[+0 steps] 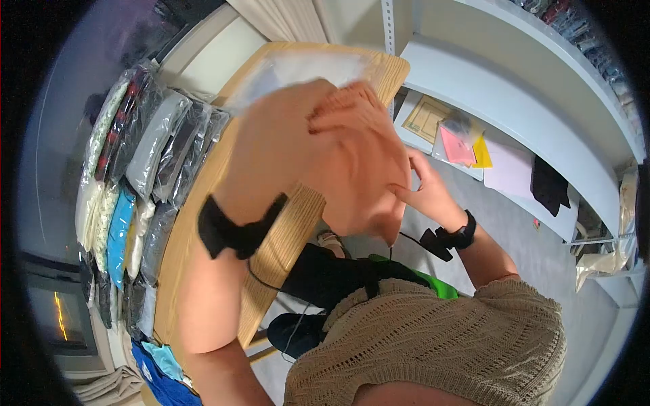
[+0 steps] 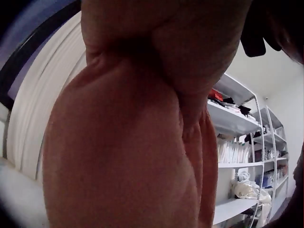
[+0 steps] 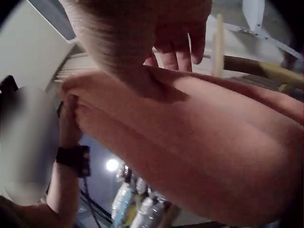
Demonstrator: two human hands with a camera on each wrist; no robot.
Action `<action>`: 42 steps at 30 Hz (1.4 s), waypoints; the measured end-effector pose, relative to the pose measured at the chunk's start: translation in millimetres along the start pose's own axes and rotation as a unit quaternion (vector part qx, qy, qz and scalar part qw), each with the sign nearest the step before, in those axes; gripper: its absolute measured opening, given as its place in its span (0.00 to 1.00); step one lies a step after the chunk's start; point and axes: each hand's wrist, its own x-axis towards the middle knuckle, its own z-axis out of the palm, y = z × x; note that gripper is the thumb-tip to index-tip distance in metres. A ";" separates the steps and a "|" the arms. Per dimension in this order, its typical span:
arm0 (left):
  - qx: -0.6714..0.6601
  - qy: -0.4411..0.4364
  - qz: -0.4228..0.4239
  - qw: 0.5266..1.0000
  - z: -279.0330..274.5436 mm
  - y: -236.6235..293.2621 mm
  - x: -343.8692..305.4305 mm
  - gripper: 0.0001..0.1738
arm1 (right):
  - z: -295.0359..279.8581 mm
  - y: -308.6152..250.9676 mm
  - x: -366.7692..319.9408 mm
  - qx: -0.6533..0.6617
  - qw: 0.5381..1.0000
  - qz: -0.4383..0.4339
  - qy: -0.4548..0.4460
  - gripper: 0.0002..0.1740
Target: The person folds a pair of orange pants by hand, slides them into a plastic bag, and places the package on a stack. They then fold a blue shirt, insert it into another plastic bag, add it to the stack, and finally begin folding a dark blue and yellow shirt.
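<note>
A salmon-orange cloth (image 1: pixel 362 166), soft and folded, hangs in the air over the table's edge. Blurred by motion, my left hand (image 1: pixel 267 152) covers its left part in the head view; the left wrist view has that hand (image 2: pixel 161 42) gripping the bunched top of the cloth (image 2: pixel 118 147). At the cloth's right edge my right hand (image 1: pixel 430 193) pinches it. Seen from the right wrist, the thumb of this hand (image 3: pixel 137 42) presses on the cloth (image 3: pixel 199 137), with the other fingers behind. My left fingertips are hard to make out.
Below is a wooden table (image 1: pixel 298 223) with a clear plastic bag (image 1: pixel 284 71) at its far end. Plastic-wrapped garments (image 1: pixel 145 145) stand along its left side. White shelving (image 1: pixel 501 88) on the right holds a pink packet (image 1: pixel 457 145) and papers. Thin cables hang near both wrists.
</note>
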 end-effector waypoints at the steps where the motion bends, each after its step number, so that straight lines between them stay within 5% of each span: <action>1: -0.012 0.031 0.005 0.999 -12.3 1.2 0.8 0.15 | 1.4 13.6 -2.3 0.000 1.000 -0.002 -0.004 0.30; 8: -0.016 0.082 -0.032 0.996 -101.0 27.8 -0.4 0.16 | 34.1 117.3 -19.8 0.090 0.994 0.036 -0.058 0.29; 12: 0.099 0.131 -0.160 0.973 -155.8 20.3 -10.5 0.18 | 44.7 109.7 -21.4 0.129 0.986 0.011 -0.108 0.29; 13: 0.127 0.142 -0.136 0.972 -170.3 19.5 -13.1 0.18 | 50.0 120.8 -24.8 0.131 0.985 0.008 -0.110 0.29; 14: 0.155 0.154 -0.113 0.969 -186.6 15.7 -18.8 0.18 | 57.5 142.2 -29.3 0.151 0.978 0.057 -0.129 0.27; 15: 0.155 0.165 -0.181 0.957 -200.5 15.0 -24.6 0.21 | 62.1 153.3 -31.6 0.170 0.968 0.106 -0.149 0.25; 19: 0.122 0.148 -0.119 0.974 -228.1 34.4 -48.5 0.25 | 60.3 136.9 -28.2 0.051 0.962 0.154 -0.218 0.19; 22: 0.190 0.258 -0.235 0.918 -235.3 75.6 -59.6 0.26 | 58.8 138.6 -20.5 0.083 0.967 0.125 -0.207 0.14; 25: 0.196 0.257 -0.298 0.898 -292.5 31.2 -142.8 0.29 | 33.2 70.5 7.7 -0.041 0.980 0.087 -0.176 0.11; 28: 0.186 0.258 -0.422 0.849 -341.5 -12.4 -253.0 0.32 | 23.4 35.4 40.1 -0.022 0.992 0.018 -0.126 0.09; 30: 0.125 0.269 -0.503 0.812 -326.4 -10.5 -307.1 0.33 | 24.4 2.9 61.7 -0.064 0.989 0.017 -0.131 0.08; 31: 0.293 0.276 -0.367 0.839 -302.6 -11.5 -326.0 0.31 | 28.9 -10.6 74.3 -0.057 0.989 0.013 -0.137 0.08; 32: 0.203 0.227 -0.603 0.737 -321.5 -21.5 -380.2 0.30 | 35.3 -24.1 87.1 -0.111 0.979 -0.051 -0.165 0.09; 34: 0.184 0.282 -0.620 0.709 -277.0 -8.1 -412.0 0.30 | 59.0 -41.5 112.2 -0.160 0.961 -0.122 -0.190 0.10; 35: 0.175 0.211 -0.697 0.662 -285.8 -31.0 -479.4 0.31 | 75.5 -51.6 122.8 -0.201 0.941 -0.136 -0.235 0.11; 36: 0.132 0.241 -0.715 0.643 -264.3 -29.7 -494.5 0.32 | 89.0 -60.1 132.2 -0.244 0.916 -0.150 -0.279 0.12; 37: 0.083 0.275 -0.690 0.664 -245.8 -32.1 -522.8 0.32 | 104.8 -58.0 140.5 -0.245 0.915 -0.154 -0.283 0.12; 38: 0.122 0.192 -0.797 0.560 -236.5 -30.2 -536.8 0.29 | 125.3 -46.6 149.2 -0.190 0.926 -0.195 -0.261 0.13; 39: 0.111 0.259 -0.725 0.629 -208.6 -30.5 -556.6 0.27 | 142.1 -38.2 152.3 -0.134 0.932 -0.237 -0.239 0.13; 40: 0.172 0.255 -0.685 0.661 -191.2 -55.4 -631.5 0.25 | 153.0 -30.9 152.0 -0.134 0.929 -0.241 -0.246 0.13; 42: 0.315 0.240 -0.598 0.696 -148.5 -41.0 -634.6 0.24 | 166.8 -22.1 147.7 -0.189 0.934 -0.229 -0.199 0.14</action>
